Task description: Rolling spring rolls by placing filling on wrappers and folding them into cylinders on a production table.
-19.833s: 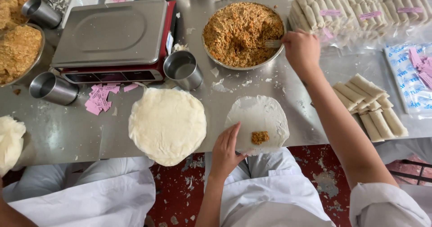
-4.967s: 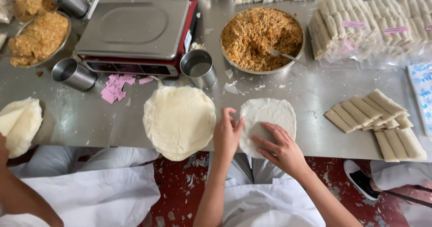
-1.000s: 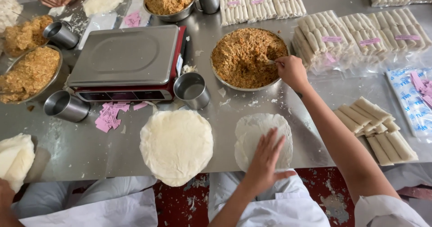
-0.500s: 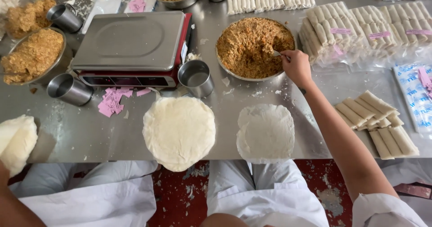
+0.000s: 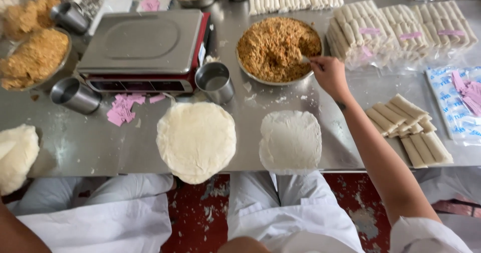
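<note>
The steel surface carries everything. At its far middle, a round metal bowl of shredded brown filling is reached by the right hand, which is closed around the handle of a small utensil dipped into the bowl's right side; the utensil is laid roughly left to right, its working end pointing left into the filling. The left hand, pressed flat on the single wrapper a second ago, is no longer in view, so its state cannot be told. That single thin white wrapper is thus left flat and bare at the near edge, just right of the thicker wrapper stack; being roughly round, it has no marked long axis. It is judged smoothed and ready for filling. Finished rolls are stacked at the right.
</note>
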